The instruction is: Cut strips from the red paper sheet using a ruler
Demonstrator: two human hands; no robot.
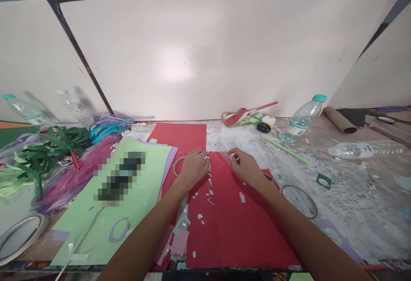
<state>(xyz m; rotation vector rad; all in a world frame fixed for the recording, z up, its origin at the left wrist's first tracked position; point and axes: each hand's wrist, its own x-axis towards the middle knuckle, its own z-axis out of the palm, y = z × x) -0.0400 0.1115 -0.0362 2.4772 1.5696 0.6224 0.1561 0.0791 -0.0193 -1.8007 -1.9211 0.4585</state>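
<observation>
Pinching clear strip (pixel 221 148), right fingers (pixel 235 156), left fingers (pixel 203 157) unclear, paint-stained table (pixel 343 204), white partition (pixel 224 50) behind

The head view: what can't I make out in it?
In the head view:
Light green paper: a pixelated patch blurs what lies there.
Pale ring: partly hidden by the left hand.
Right hand: covers anything inside its grip.
Silvery tape roll: cut off by the left edge.
Teal-capped bottle at right: print too small.

Blocky pixels smother part of the green sheet (pixel 135 214), the left edge slices off a tape roll (pixel 43 225)! The left hand (pixel 195 164) hides some of a ring (pixel 174 169); bottle label (pixel 294 128) print, too tiny to read!
</observation>
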